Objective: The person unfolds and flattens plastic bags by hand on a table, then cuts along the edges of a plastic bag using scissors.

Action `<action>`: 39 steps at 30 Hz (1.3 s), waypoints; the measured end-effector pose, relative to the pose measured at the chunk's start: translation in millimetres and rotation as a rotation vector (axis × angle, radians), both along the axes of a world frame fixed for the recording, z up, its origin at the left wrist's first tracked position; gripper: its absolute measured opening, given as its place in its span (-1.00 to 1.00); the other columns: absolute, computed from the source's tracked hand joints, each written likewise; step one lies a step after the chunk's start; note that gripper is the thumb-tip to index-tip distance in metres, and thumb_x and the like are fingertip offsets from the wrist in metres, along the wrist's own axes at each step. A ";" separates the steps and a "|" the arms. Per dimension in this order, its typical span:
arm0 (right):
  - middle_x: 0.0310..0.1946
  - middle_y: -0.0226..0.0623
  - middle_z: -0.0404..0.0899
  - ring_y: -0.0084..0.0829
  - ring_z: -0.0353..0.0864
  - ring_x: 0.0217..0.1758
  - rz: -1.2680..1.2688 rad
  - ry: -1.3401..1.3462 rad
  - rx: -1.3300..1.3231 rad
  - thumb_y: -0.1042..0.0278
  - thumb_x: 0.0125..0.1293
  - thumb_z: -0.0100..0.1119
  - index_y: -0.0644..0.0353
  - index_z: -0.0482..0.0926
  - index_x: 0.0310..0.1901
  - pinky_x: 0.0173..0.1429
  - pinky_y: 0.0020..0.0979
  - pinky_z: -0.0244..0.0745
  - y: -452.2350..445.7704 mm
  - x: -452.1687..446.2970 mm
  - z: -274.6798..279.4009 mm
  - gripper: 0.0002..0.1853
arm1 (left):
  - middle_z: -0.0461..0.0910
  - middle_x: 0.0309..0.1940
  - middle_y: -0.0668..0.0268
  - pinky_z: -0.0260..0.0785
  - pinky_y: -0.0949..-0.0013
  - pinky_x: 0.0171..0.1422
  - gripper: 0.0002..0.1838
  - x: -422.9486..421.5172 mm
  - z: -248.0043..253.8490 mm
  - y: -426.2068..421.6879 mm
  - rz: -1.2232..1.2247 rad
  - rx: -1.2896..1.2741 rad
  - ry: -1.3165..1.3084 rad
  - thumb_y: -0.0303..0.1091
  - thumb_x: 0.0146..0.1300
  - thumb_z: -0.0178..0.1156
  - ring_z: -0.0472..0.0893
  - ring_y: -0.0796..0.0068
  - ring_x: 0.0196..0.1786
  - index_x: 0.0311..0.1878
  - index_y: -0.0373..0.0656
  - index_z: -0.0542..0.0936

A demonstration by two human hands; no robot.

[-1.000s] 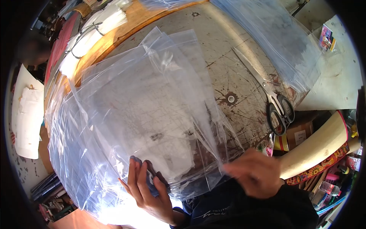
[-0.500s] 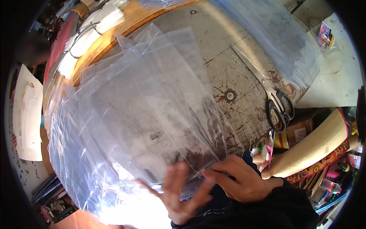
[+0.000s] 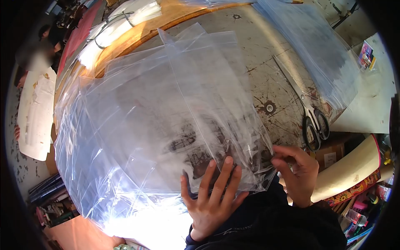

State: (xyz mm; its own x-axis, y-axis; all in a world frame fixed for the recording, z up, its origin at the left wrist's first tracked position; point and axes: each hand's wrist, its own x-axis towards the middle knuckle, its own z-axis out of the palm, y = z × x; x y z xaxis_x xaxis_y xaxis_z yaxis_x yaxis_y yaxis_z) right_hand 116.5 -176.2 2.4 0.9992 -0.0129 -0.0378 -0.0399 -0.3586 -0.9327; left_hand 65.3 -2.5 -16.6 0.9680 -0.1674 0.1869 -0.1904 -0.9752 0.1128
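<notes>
Dark cord (image 3: pixel 121 15) across white bundle (image 3: pixel 143 14), upper left; cream roll (image 3: pixel 348 171) beside floral-patterned material (image 3: pixel 355 186), right.

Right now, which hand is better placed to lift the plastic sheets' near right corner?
Probably right: the right hand is at that corner of the plastic sheets, thumb and forefinger nearest it, while the left hand lies spread over them.
</notes>
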 end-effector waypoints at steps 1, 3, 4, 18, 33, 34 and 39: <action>-0.43 -0.25 0.60 -0.58 0.55 -0.42 -0.038 0.083 0.057 0.67 0.10 0.20 0.34 0.59 -0.16 -0.35 -0.57 0.42 0.2 0.3 1.6 -0.77 | 0.47 0.12 0.56 -0.18 -0.10 0.44 -0.50 -0.1 -0.2 -0.1 -0.001 -0.013 -0.005 0.29 0.16 -0.04 0.39 0.48 0.23 0.01 0.22 0.56; -0.44 -0.26 0.60 -0.60 0.55 -0.45 -0.049 0.105 0.092 0.67 0.13 0.17 0.34 0.59 -0.18 -0.37 -0.59 0.41 0.6 1.4 2.5 -0.80 | 0.44 0.16 0.59 -0.17 -0.11 0.43 -0.52 -0.8 0.5 -1.4 0.014 -0.043 0.007 0.25 0.13 0.03 0.38 0.50 0.23 0.02 0.24 0.55; -0.46 -0.27 0.60 -0.62 0.54 -0.48 -0.062 0.129 0.125 0.66 0.16 0.14 0.34 0.60 -0.19 -0.39 -0.62 0.40 0.7 2.0 2.8 -0.82 | 0.42 0.19 0.62 -0.15 -0.12 0.42 -0.53 -0.9 0.8 -1.7 0.026 -0.076 0.020 0.20 0.11 0.11 0.38 0.53 0.23 0.04 0.27 0.54; -0.44 -0.28 0.57 -0.61 0.53 -0.49 -0.119 0.005 -0.025 0.61 0.20 0.12 0.33 0.58 -0.19 -0.44 -0.64 0.39 4.3 -3.3 -6.2 -0.85 | 0.27 0.19 -0.03 -0.03 -0.26 0.36 -0.36 -61.6 -7.8 25.5 0.666 -0.294 -0.790 0.03 0.21 -0.01 0.27 -0.07 0.26 0.23 -0.25 0.30; -0.26 -0.16 0.56 -0.38 0.59 -0.31 0.477 -0.226 0.069 0.41 0.05 0.33 0.32 0.50 -0.09 -0.26 -0.46 0.51 40.2 -9.4 12.6 -0.62 | 0.37 0.13 0.17 0.10 -0.23 0.29 -0.39 -47.9 0.9 0.2 0.426 -0.090 -0.135 -0.81 -0.06 -0.10 0.18 -0.07 0.34 -0.07 0.10 0.63; -0.26 -0.16 0.56 -0.38 0.59 -0.31 0.473 -0.222 0.071 0.41 0.05 0.33 0.32 0.50 -0.09 -0.26 -0.46 0.51 47.1 -12.4 8.0 -0.62 | 0.37 0.13 0.17 0.14 -0.16 0.28 -0.44 -47.1 2.0 -1.0 0.400 -0.094 -0.115 -0.78 -0.01 -0.08 0.20 -0.05 0.33 -0.07 0.08 0.64; -0.28 -0.21 0.57 -0.40 0.63 -0.28 0.505 -0.011 0.104 0.39 0.06 0.35 0.25 0.43 0.02 -0.26 -0.46 0.58 65.1 -13.3 -2.7 -0.53 | 0.40 0.10 0.08 0.21 0.04 0.27 -0.49 -45.7 -4.2 0.1 0.390 -0.195 -0.197 -0.69 0.00 0.00 0.31 0.04 0.24 0.00 0.01 0.62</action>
